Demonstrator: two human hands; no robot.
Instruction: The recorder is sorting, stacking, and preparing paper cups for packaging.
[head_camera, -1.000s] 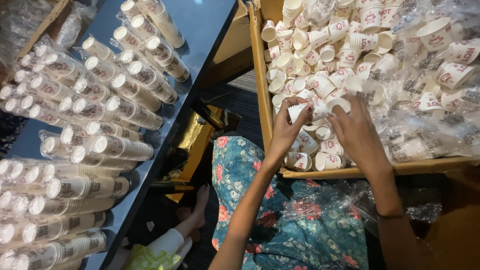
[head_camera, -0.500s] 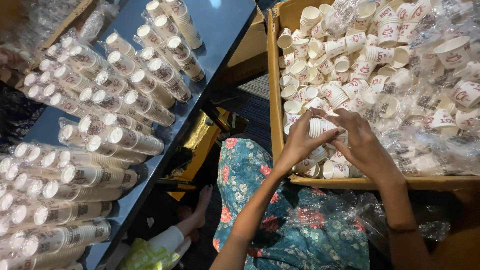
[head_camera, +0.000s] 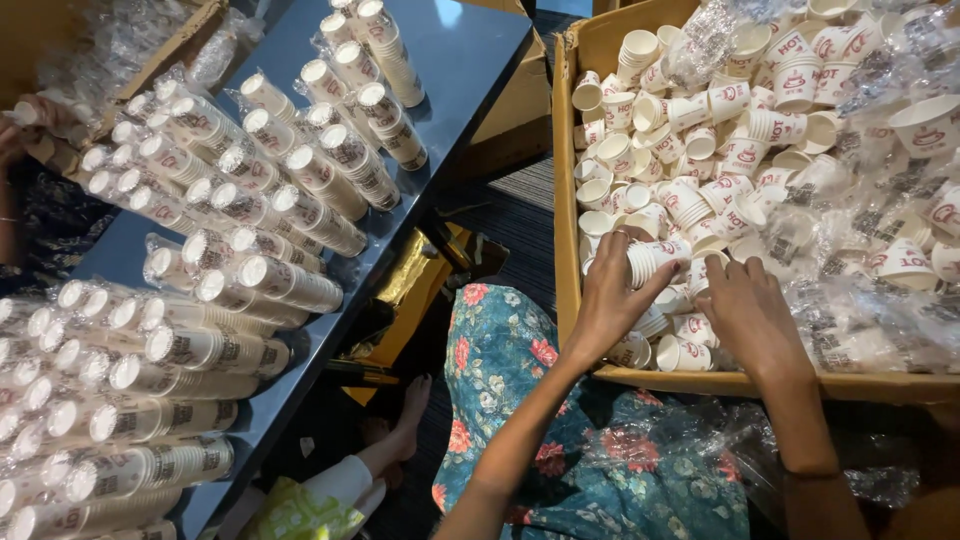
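Far out to the left of my hands, wrapped sleeves of stacked cups (head_camera: 250, 215) lie in rows across a dark blue table (head_camera: 470, 50), each sleeve on its side with the white rims facing up toward me. At the far left edge another person's hand (head_camera: 25, 125) sits by the end of those rows; I can't tell what it's doing. Below the table's edge, still left of my hands, there's a bare foot (head_camera: 410, 410) on the dark floor and some gold foil wrapping (head_camera: 410, 290) just above it.

Now my left hand (head_camera: 610, 300): it's reaching over the near wall of the cardboard box (head_camera: 568, 180), fingers curled around a short stack of paper cups (head_camera: 655, 260) lying sideways, thumb on the near side, a closed hold on it. That stack sits just inside the box's near left corner, resting among the loose cups.

Just right of it, almost touching, my right hand (head_camera: 750, 315) is palm down with fingers half bent, fingertips in among the loose paper cups (head_camera: 690, 150); I can't tell whether it has hold of one.

Right of that hand, crumpled clear plastic wrappers (head_camera: 880, 260) cover the cups across the box. Under both forearms is teal floral fabric (head_camera: 510, 360).
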